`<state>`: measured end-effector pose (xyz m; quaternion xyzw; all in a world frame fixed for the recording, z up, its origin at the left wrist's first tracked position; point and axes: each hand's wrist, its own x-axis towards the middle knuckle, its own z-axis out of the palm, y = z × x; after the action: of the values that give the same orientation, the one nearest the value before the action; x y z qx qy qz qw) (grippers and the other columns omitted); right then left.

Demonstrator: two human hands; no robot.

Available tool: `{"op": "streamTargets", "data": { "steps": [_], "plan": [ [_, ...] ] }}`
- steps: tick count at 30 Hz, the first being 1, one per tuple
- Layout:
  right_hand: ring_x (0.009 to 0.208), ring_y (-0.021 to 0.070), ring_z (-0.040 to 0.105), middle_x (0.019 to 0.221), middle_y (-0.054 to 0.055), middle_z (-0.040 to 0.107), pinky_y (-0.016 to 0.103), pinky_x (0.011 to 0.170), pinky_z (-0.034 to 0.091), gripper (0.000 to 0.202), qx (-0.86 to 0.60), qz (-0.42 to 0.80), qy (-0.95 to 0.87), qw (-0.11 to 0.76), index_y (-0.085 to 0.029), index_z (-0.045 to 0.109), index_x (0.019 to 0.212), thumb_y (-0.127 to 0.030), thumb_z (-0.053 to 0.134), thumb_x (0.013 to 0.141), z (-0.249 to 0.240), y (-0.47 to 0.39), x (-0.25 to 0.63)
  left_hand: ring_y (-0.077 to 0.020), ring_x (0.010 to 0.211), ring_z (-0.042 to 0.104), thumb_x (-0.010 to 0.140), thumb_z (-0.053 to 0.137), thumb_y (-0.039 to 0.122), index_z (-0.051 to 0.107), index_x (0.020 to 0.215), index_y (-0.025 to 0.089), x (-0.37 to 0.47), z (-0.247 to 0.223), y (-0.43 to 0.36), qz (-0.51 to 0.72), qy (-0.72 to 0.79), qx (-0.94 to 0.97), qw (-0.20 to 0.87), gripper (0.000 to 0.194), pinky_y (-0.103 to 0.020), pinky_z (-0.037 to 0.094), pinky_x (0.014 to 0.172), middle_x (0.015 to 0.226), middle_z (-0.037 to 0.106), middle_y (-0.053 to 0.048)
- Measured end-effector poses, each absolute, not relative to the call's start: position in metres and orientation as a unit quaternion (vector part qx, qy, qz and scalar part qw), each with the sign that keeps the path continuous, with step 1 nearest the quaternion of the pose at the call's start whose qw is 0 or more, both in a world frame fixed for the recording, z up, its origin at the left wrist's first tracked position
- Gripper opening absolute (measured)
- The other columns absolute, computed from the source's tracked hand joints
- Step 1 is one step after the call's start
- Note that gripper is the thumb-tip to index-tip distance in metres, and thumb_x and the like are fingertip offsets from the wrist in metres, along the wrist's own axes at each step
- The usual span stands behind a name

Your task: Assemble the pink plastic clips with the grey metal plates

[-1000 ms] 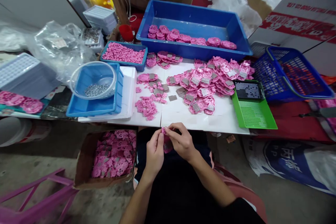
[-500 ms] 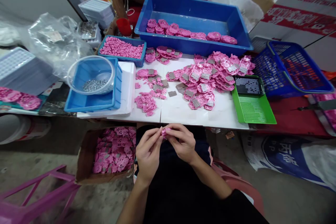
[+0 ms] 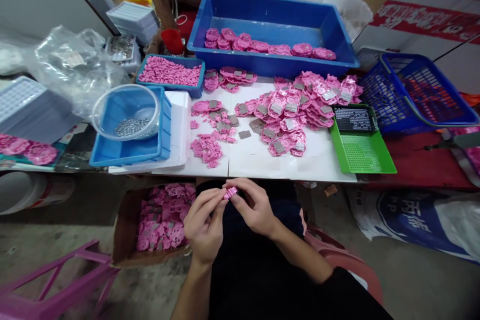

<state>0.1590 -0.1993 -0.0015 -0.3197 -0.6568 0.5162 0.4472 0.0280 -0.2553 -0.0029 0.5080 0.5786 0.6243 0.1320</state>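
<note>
A small pink plastic part point(image 3: 230, 192) is pinched between both hands, just below the table's front edge and above my lap. My left hand point(image 3: 205, 220) grips its left side with thumb and fingers. On the other side, my right hand point(image 3: 255, 207) holds it with thumb and curled fingers. Most of the part is covered by fingertips. On the white table top point(image 3: 258, 162) ahead lie small pink pieces point(image 3: 207, 147), a grey flat plate point(image 3: 244, 134), and a heap of pink flower-edged casings point(image 3: 288, 107), several bearing grey plates.
At the back sits a large blue tub point(image 3: 270, 62) with pink casings. Left are a blue bin point(image 3: 129, 157), a clear bowl of metal bits point(image 3: 97, 115) and a tray of pink pieces point(image 3: 168, 87). Right stand a green basket point(image 3: 363, 152) and a blue basket point(image 3: 382, 95). A carton point(image 3: 125, 230) is below.
Both hands have shifted slightly left and the pink part has been turned, so its ridged side shows more. The whole view has moved a little.
</note>
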Motion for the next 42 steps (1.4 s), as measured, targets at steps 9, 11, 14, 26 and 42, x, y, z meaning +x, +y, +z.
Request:
{"op": "streamTargets", "data": {
  "steps": [9, 11, 14, 26, 42],
  "plan": [
    [0.1, 0.0211, 0.064, 0.108, 0.012, 0.064, 0.039, 0.088, 0.058, 0.023, -0.268, 0.5, -0.665, 0.486, -0.021, 0.058, 0.119, -0.035, 0.046, 0.105, 0.007, -0.205, 0.147, -0.0242, 0.103, 0.073, 0.087, 0.071, 0.002, 0.074, 0.119, 0.025, 0.04, 0.001, -0.257, 0.624, 0.564, 0.54, 0.018, 0.04, -0.042, 0.065, 0.083, 0.101, 0.074, -0.005],
    [0.095, 0.02, 0.062, 0.104, 0.01, 0.061, 0.038, 0.085, 0.057, 0.021, -0.272, 0.497, -0.651, 0.504, -0.021, 0.057, 0.115, -0.035, 0.044, 0.105, 0.011, -0.207, 0.141, -0.0254, 0.102, 0.074, 0.087, 0.07, 0.001, 0.073, 0.12, 0.023, 0.042, 0.004, -0.256, 0.624, 0.564, 0.54, -0.004, 0.04, -0.043, 0.065, 0.082, 0.099, 0.074, -0.005],
    [0.092, 0.0193, 0.06, 0.099, 0.009, 0.059, 0.036, 0.084, 0.054, 0.018, -0.304, 0.498, -0.63, 0.513, -0.021, 0.056, 0.108, -0.033, 0.044, 0.105, 0.017, -0.21, 0.135, -0.0245, 0.097, 0.075, 0.087, 0.068, 0.001, 0.075, 0.117, 0.022, 0.045, 0.005, -0.252, 0.635, 0.568, 0.524, -0.007, 0.036, -0.043, 0.065, 0.081, 0.099, 0.074, -0.006],
    [0.1, 0.0189, 0.063, 0.107, 0.01, 0.063, 0.037, 0.09, 0.056, 0.018, -0.24, 0.565, -0.641, 0.461, -0.022, 0.056, 0.117, -0.032, 0.048, 0.104, 0.03, -0.202, 0.149, -0.022, 0.09, 0.071, 0.086, 0.069, 0.002, 0.076, 0.114, 0.025, 0.033, 0.014, -0.251, 0.647, 0.542, 0.535, 0.015, 0.036, -0.039, 0.061, 0.072, 0.092, 0.071, -0.003],
    [0.092, 0.0199, 0.065, 0.094, 0.009, 0.069, 0.04, 0.09, 0.056, 0.016, -0.265, 0.531, -0.636, 0.494, -0.02, 0.064, 0.102, -0.033, 0.056, 0.102, 0.047, -0.209, 0.142, -0.0242, 0.09, 0.073, 0.089, 0.068, 0.01, 0.076, 0.107, 0.022, 0.046, 0.015, -0.264, 0.652, 0.583, 0.484, -0.028, 0.023, -0.043, 0.063, 0.072, 0.093, 0.07, -0.005]
  ]
}}
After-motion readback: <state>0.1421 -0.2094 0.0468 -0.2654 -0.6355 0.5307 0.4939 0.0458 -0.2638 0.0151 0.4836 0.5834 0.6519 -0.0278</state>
